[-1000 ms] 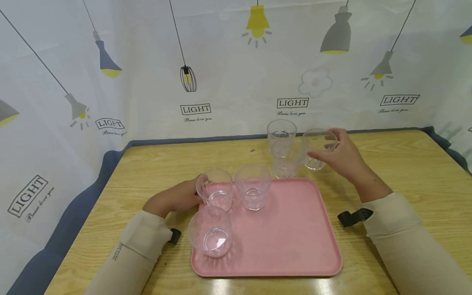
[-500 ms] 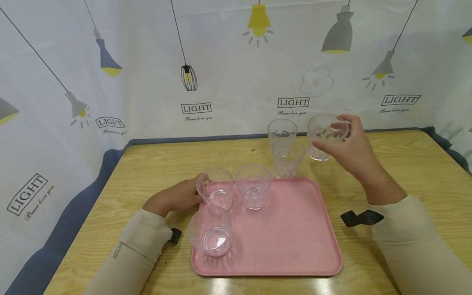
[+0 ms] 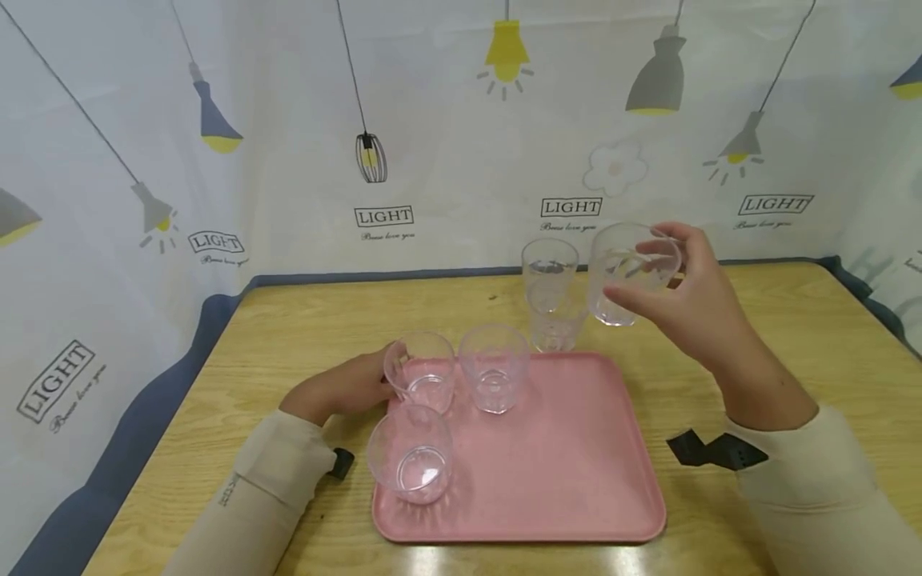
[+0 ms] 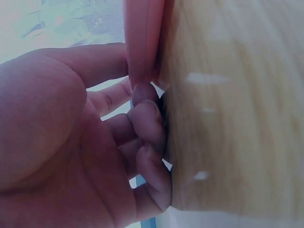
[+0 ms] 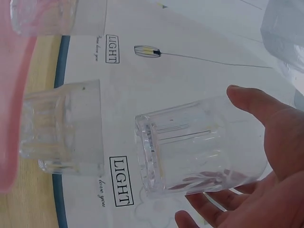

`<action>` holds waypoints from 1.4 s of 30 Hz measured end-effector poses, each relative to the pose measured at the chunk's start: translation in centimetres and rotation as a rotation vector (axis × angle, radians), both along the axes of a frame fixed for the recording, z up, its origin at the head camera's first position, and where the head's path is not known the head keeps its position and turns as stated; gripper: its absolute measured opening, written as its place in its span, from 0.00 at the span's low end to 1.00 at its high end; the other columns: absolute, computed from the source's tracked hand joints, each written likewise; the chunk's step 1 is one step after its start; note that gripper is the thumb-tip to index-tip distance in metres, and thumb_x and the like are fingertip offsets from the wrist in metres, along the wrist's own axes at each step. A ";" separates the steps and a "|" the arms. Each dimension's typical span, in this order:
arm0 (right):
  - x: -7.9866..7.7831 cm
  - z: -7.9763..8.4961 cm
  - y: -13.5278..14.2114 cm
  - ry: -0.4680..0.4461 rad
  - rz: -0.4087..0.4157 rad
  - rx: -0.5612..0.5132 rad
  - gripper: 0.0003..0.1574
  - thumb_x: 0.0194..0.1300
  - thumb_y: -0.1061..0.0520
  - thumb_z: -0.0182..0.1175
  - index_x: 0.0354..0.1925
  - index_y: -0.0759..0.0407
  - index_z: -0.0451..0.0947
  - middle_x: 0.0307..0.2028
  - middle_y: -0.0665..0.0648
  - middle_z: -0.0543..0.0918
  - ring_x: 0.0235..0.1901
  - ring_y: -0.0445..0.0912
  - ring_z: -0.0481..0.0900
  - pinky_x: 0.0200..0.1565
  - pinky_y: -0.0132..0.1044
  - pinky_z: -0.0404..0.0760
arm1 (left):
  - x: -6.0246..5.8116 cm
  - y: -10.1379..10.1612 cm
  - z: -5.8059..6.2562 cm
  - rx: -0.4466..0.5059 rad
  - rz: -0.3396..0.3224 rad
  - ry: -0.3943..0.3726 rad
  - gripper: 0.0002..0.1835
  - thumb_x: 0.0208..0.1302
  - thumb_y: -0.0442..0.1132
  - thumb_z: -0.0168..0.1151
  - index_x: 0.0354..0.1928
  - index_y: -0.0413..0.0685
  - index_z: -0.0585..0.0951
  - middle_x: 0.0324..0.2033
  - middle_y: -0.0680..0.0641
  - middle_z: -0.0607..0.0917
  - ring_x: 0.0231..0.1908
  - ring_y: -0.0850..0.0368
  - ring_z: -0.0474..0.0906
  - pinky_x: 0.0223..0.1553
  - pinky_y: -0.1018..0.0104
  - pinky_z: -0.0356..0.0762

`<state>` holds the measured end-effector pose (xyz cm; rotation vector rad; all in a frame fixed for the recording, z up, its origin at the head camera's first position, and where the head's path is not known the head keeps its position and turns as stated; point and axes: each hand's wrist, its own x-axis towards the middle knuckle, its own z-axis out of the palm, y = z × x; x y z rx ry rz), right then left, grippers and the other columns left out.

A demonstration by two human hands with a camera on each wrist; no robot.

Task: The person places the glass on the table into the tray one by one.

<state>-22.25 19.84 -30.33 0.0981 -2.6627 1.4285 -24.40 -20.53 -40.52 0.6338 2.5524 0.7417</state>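
Observation:
My right hand grips a clear plastic tumbler between thumb and fingers, raised above the table behind the tray. In the right wrist view the tumbler has a faceted lower part, and nothing shows inside it. My left hand is at the left edge of the pink tray. In the left wrist view its thumb lies against the tray rim, with the fingers curled at the rim's underside. Three clear tumblers stand upright on the tray's left half: one in front, two behind it.
Two more clear tumblers stand just beyond the tray's back edge, a nearer one overlapping a farther one. The wooden table ends at a white curtain printed with lamps.
My right hand has lifted its tumbler off the table beside the two back ones and brought it up and nearer. The left hand, the tray and the other tumblers stay put.

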 end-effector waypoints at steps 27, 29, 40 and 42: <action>4.7 -0.1 -5.2 0.000 0.362 -0.025 0.52 0.46 0.47 0.72 0.63 0.40 0.54 0.56 0.47 0.70 0.54 0.44 0.70 0.46 0.43 0.75 | 0.2 0.2 0.4 -0.018 0.007 -0.002 0.15 0.65 0.48 0.53 0.49 0.56 0.65 0.47 0.51 0.76 0.53 0.55 0.71 0.60 0.51 0.66; 5.0 -0.2 -5.4 -0.001 0.385 -0.043 0.51 0.46 0.48 0.72 0.63 0.41 0.54 0.57 0.47 0.70 0.54 0.44 0.70 0.47 0.44 0.75 | 0.2 0.2 0.5 -0.015 0.007 -0.006 0.14 0.65 0.49 0.53 0.49 0.57 0.65 0.47 0.51 0.75 0.51 0.56 0.71 0.59 0.52 0.67; 6.1 -1.4 -6.3 -0.008 0.472 -0.097 0.53 0.41 0.47 0.74 0.62 0.40 0.56 0.56 0.44 0.71 0.54 0.42 0.71 0.51 0.43 0.75 | 0.1 0.1 0.1 -0.020 0.015 0.002 0.17 0.65 0.51 0.53 0.52 0.59 0.64 0.50 0.52 0.74 0.54 0.56 0.70 0.61 0.52 0.65; 6.3 -1.6 -6.3 -0.002 0.475 -0.092 0.54 0.41 0.47 0.75 0.62 0.42 0.56 0.56 0.45 0.71 0.54 0.41 0.72 0.51 0.41 0.76 | 0.1 0.1 0.1 -0.023 0.014 0.006 0.16 0.65 0.51 0.53 0.50 0.58 0.64 0.48 0.52 0.74 0.52 0.57 0.70 0.60 0.53 0.66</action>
